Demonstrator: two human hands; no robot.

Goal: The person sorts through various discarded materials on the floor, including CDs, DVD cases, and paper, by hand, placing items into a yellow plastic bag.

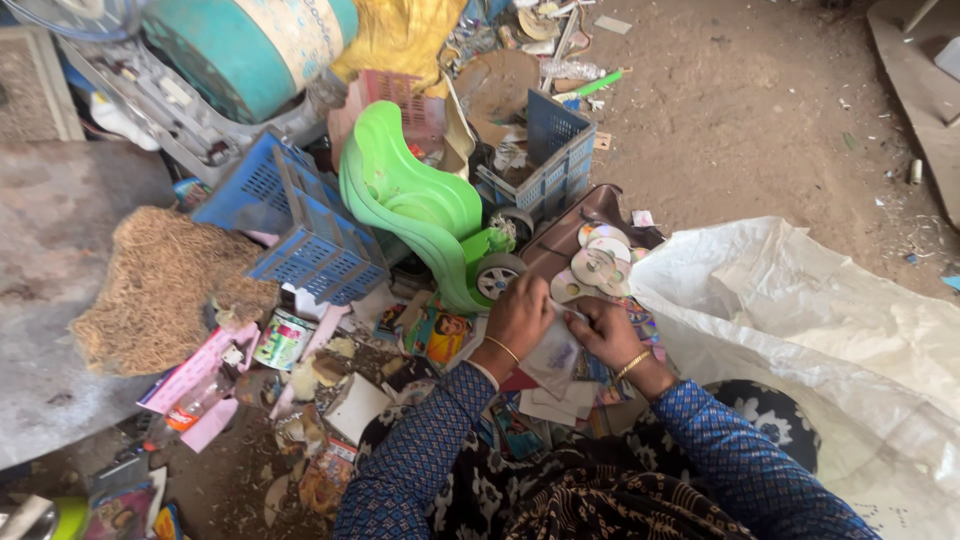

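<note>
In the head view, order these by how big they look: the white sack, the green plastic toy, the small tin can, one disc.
1. white sack
2. green plastic toy
3. small tin can and one disc: they look alike in size, so I leave them unranked.

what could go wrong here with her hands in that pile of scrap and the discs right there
1. The left hand and right hand are bare and pull at a paper sleeve; the loose discs beside them could crack and cut skin.
2. The green plastic toy leans just above the hands and might tip onto them.
3. Pieces could slip past the open white sack into the litter on the ground.
</note>
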